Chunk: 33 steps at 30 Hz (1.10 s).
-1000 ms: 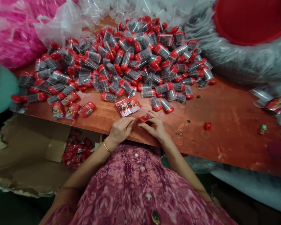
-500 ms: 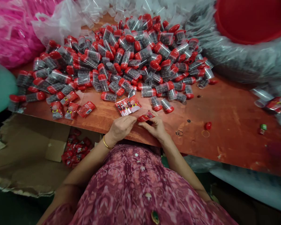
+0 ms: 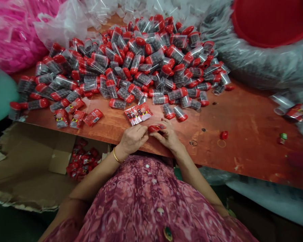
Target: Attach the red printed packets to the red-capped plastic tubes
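Note:
My left hand (image 3: 132,137) and my right hand (image 3: 167,135) meet at the near edge of the brown table (image 3: 242,134), both pinching a small red printed label (image 3: 156,127) between their fingertips. Just beyond them lies a small stack of the same red labels (image 3: 138,113). A big heap of clear tubes with red caps (image 3: 131,64), filled with dark beads, covers the table's far half. Two such tubes (image 3: 174,112) lie close to my right hand.
Three labelled tubes (image 3: 77,117) lie at the left front. A cardboard box (image 3: 35,168) below the table holds finished red tubes (image 3: 82,161). A red basin (image 3: 270,20) sits on plastic bags at the back right; pink bags (image 3: 12,33) at back left. A loose red cap (image 3: 224,135) lies right.
Both hands stay at the table edge, working the red label; it has tilted slightly flatter and the fingers have closed in on it. Nothing else has moved.

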{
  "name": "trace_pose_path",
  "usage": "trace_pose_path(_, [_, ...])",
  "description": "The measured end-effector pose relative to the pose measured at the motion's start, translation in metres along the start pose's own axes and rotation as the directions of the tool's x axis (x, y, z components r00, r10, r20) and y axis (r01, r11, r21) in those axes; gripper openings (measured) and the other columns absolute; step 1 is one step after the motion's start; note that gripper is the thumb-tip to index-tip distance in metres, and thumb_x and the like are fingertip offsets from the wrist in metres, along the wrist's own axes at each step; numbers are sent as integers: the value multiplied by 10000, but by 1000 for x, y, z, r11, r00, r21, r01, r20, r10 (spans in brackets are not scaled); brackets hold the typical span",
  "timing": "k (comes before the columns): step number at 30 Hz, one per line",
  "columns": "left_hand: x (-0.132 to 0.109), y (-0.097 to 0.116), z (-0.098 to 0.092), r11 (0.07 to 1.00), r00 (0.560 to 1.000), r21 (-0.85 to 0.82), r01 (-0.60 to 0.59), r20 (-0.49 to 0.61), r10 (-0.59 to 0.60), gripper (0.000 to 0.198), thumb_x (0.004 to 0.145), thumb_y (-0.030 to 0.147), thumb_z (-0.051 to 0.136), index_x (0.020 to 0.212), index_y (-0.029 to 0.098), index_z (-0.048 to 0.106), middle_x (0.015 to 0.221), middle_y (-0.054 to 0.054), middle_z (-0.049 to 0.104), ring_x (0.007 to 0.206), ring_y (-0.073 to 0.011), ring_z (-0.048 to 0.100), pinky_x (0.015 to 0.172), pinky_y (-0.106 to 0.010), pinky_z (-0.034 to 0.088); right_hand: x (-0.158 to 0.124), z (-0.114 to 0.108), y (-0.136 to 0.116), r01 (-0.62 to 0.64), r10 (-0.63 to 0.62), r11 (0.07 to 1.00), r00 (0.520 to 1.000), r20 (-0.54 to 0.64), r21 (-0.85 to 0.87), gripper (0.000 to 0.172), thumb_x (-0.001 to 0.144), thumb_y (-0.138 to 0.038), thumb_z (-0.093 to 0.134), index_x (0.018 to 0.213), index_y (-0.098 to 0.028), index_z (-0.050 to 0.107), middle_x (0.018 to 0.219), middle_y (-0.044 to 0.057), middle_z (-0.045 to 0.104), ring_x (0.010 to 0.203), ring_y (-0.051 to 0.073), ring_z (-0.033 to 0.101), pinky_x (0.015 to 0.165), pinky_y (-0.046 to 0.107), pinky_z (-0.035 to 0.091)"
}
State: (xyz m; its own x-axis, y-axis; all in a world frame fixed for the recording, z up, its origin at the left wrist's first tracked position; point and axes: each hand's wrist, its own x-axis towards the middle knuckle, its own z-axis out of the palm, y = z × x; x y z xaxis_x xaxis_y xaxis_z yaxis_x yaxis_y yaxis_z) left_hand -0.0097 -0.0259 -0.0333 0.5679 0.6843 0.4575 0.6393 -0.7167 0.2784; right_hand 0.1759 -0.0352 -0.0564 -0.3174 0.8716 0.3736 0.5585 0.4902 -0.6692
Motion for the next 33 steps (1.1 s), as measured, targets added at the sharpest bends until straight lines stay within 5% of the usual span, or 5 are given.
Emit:
trace_pose_path(6, [-8,-1,7,993,994,-39,108,40,-106,172,867,193,459,800,148,611,656,-40,634,623,-152,606,617,-265,493,1,0,-3,-53,55,998,998,34,-46,295,852,-492,510,941,-248,650,885,24,704,807,179,605,947,413,351])
trace_pose_path(12, [2,9,-2,894,986,-425,142,-18,-165,441,780,235,590,1198,124,508,1165,-136,632,1059,-217,605,913,-351,488,3,3,3,-54,60,995,996,65,-89,292,876,-472,477,953,-257,659,884,33,702,830,192,581,969,437,324])
trace_pose_path(16, [13,4,3,779,979,-598,190,62,-192,261,832,255,564,1072,162,604,1038,-76,699,948,-166,657,866,-299,514,3,0,6,-49,62,993,990,123,-107,278,874,-448,499,1014,-261,650,1000,48,692,907,210,565,965,454,336])
trace_pose_path(24, [11,-6,8,733,956,-616,289,145,-255,261,810,265,601,1046,159,635,1006,-67,717,912,-166,671,843,-291,527,-6,-10,-2,-39,36,999,996,-84,-35,209,905,-320,479,938,-235,667,741,10,696,699,153,583,890,394,393])
trace_pose_path(33, [4,-6,12,755,952,-581,302,150,-266,282,831,318,576,1050,155,646,1029,-89,713,926,-183,674,829,-307,536,-4,-2,-4,-60,41,986,991,-128,-153,174,871,-235,482,811,-237,645,656,-14,669,644,145,574,957,426,351])
